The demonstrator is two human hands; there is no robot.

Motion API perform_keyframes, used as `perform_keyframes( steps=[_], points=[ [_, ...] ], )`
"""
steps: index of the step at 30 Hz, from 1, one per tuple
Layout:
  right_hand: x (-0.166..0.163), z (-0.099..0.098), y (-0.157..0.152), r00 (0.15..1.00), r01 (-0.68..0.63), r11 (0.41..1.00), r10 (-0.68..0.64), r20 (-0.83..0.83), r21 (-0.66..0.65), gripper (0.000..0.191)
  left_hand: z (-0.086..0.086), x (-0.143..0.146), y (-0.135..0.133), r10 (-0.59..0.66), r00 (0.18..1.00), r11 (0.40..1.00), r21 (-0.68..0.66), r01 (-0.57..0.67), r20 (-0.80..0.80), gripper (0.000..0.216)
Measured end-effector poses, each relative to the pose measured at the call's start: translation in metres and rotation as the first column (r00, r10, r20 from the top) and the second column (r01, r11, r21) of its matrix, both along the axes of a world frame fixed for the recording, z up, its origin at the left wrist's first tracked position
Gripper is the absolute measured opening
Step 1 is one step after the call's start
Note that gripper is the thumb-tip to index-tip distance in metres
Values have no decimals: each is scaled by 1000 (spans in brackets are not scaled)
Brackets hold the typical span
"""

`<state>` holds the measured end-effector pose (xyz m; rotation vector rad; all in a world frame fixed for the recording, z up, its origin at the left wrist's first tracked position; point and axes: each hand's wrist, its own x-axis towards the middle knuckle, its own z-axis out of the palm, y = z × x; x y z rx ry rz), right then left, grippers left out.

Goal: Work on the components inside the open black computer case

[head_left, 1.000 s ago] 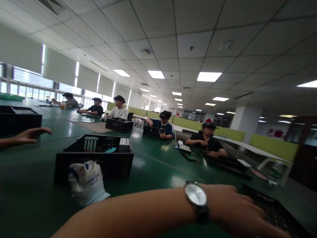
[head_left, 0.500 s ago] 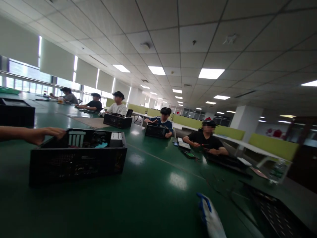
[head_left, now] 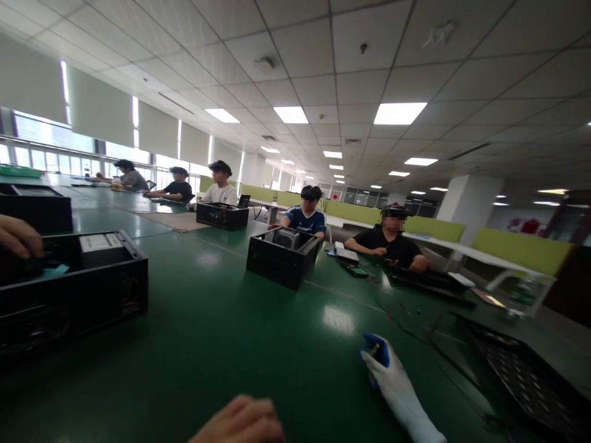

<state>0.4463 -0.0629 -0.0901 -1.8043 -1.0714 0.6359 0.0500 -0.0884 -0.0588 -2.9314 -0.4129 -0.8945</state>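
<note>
My left hand (head_left: 244, 423) shows bare at the bottom edge, cut off by the frame, its fingers curled together over the green table (head_left: 198, 363). Whatever those fingers hold, if anything, is hidden. To the right, my right hand (head_left: 385, 372) wears a white glove with a blue palm. Its thumb and fingers close around a small brassy piece (head_left: 376, 349), too small to name. Nearest to it on the right lie dark cables (head_left: 455, 363) and a black perforated panel (head_left: 521, 369).
A co-worker's hand (head_left: 21, 237) reaches into an open black computer case (head_left: 101, 286) at left. Another open case (head_left: 272, 261) stands before a person in blue (head_left: 305, 218). A person in black (head_left: 388, 240) works over a dark panel. A clear bottle (head_left: 521, 295) stands far right.
My left hand has come into view at the bottom. My gloved hand now shows more fully. The left case sits farther left in view; the middle case is nearer and turned.
</note>
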Motion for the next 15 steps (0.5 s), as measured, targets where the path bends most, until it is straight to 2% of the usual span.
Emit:
perform_keyframes(
  steps=[2,3,4,5,7,8,11,13,15],
  points=[
    [-2,4,-4,999,-14,1000,15,-45,25,101,36,20,39,134,990,991,31,-133,-49,44],
    [-1,4,-4,999,-7,997,10,-38,72,96,56,30,64,257,965,966,54,-254,-59,45],
    [0,3,-4,1000,9,991,-6,-17,137,91,76,39,91,409,909,912,57,-405,-81,45],
    [1,1,-3,1000,25,979,-28,12,204,84,94,47,116,490,870,872,48,-487,-64,45],
    [5,-3,-1,993,46,955,-75,89,294,74,121,57,159,603,795,798,19,-603,-64,41],
    [6,-5,-1,987,43,951,-89,136,306,70,128,59,174,643,762,764,-5,-645,-75,39],
    [5,-6,-2,965,7,967,-73,252,255,61,133,63,188,729,665,664,-71,-745,-160,36],
    [-1,-4,-6,954,6,968,-80,288,250,57,131,66,174,741,636,630,-103,-769,-216,39],
    [-6,1,-15,950,18,964,-99,297,264,55,131,67,146,721,642,632,-133,-764,-263,46]
  ],
)
